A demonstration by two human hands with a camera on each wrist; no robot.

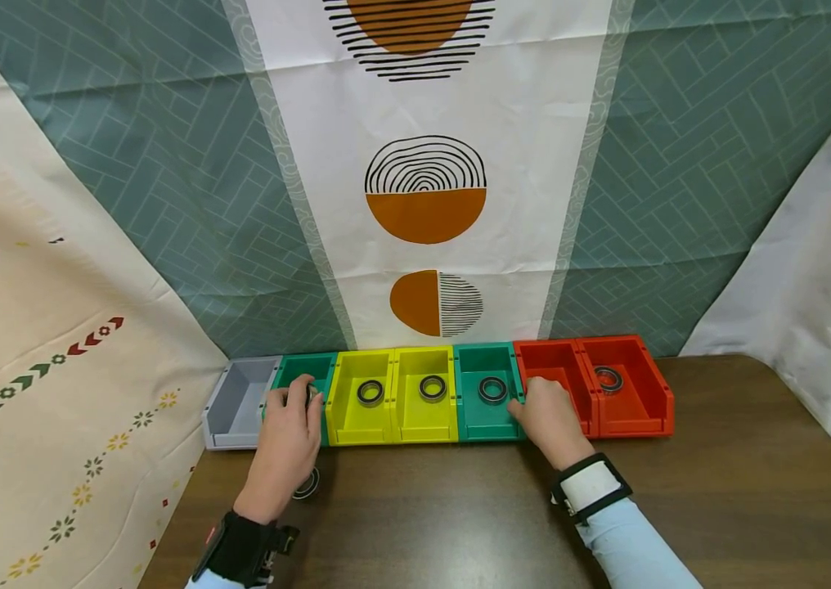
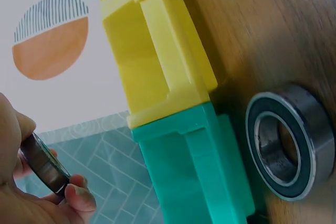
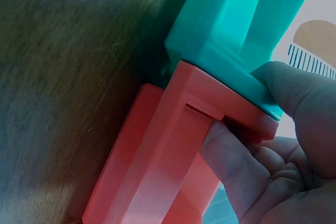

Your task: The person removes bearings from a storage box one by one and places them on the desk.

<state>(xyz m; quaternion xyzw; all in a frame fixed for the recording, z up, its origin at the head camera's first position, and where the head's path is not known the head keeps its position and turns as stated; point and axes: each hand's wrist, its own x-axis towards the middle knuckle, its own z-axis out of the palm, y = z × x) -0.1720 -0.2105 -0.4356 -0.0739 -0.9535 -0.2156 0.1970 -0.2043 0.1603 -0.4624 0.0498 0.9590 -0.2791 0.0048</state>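
A row of small bins stands at the table's back: grey [image 1: 239, 401], green [image 1: 305, 368], two yellow [image 1: 364, 417] [image 1: 426, 417], green [image 1: 485, 417], two red [image 1: 570, 364] [image 1: 632, 409]. My left hand [image 1: 290, 433] pinches a steel bearing [image 2: 44, 166] over the left green bin [image 2: 194, 177]. Another bearing [image 2: 289, 142] lies on the table below that hand. My right hand [image 1: 548, 417] grips the front wall where the right green bin [image 3: 236, 30] meets the left red bin [image 3: 173, 145]. Bearings lie in both yellow bins [image 1: 370, 392] [image 1: 433, 388], the right green bin [image 1: 492, 389] and the far red bin [image 1: 608, 379].
The dark wooden table [image 1: 460, 515] stretches toward me. Patterned cloth hangs behind the bins [image 1: 423, 204] and at the left [image 1: 55, 368]. A white cloth [image 1: 813, 286] drapes at the right.
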